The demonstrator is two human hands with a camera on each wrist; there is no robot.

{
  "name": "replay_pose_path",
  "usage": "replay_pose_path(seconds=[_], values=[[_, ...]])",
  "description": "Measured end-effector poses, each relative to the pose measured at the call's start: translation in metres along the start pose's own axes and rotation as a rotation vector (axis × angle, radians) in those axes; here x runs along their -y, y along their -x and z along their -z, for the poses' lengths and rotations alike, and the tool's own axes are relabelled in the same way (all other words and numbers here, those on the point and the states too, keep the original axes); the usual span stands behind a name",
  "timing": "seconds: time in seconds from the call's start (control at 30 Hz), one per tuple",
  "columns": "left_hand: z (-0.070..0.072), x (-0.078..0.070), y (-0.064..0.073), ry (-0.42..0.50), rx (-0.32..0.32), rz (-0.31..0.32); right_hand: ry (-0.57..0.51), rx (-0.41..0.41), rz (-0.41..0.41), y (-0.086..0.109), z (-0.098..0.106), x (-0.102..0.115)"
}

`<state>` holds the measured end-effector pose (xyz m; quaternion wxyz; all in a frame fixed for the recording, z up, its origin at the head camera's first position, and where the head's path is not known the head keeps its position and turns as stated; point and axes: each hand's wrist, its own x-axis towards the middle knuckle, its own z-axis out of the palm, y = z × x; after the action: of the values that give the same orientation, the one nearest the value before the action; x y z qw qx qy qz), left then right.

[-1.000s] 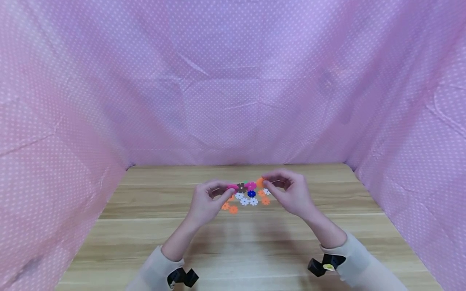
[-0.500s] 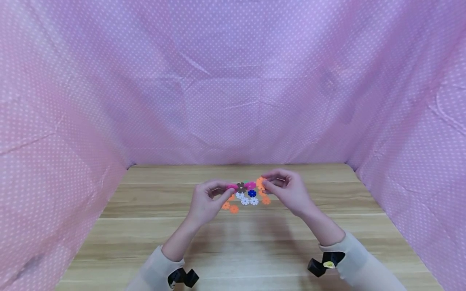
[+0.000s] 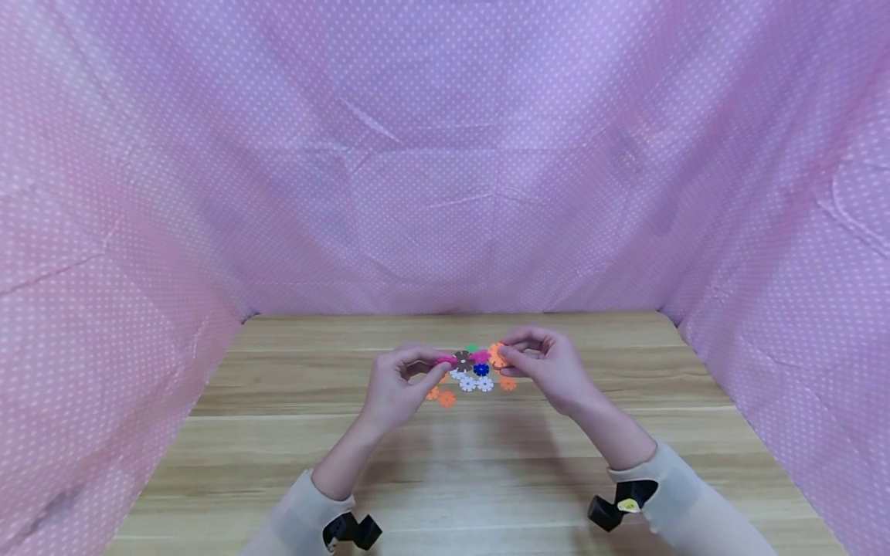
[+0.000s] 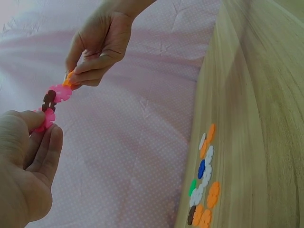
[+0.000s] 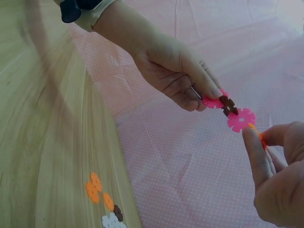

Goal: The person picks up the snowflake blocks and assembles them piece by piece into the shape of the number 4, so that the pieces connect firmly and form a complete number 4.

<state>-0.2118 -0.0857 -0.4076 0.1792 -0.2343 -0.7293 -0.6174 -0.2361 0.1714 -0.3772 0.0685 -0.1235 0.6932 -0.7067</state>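
Observation:
My left hand [image 3: 392,390] pinches a pink snowflake disc [image 5: 212,102] at one end of a short chain, held above the table. A brown snowflake disc [image 5: 229,105] links it to a second pink snowflake disc [image 5: 241,120]. Between thumb and fingers, my right hand [image 3: 552,374] pinches an orange snowflake disc [image 3: 497,355]. This orange disc meets the edge of the second pink one; whether their slots are joined I cannot tell. Its far part is hidden by the fingers in the right wrist view.
On the wooden table [image 3: 445,486] below the hands lie loose discs: several white discs [image 3: 468,384], a blue disc [image 3: 481,370], a green disc [image 4: 192,187], a brown disc [image 4: 191,215] and several orange discs [image 3: 446,399]. Polka-dot pink cloth [image 3: 445,232] surrounds the table.
My right hand has dropped slightly, bringing the orange disc down beside the pink one, with more of its face showing. The left hand keeps its grip, nearly still.

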Motion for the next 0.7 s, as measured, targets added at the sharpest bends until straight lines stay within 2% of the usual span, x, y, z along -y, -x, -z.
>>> replay_pose_path(seconds=[0.33,0.7], values=[[-0.0006,-0.0016,0.0021,-0.005,0.003,0.003,-0.040,0.038,-0.005,0.0034,0.0018,-0.0017],[-0.0027,0.0006,0.0008,-0.031,0.008,-0.037,-0.093,0.053,0.005,0.0051,0.0041,-0.0024]])
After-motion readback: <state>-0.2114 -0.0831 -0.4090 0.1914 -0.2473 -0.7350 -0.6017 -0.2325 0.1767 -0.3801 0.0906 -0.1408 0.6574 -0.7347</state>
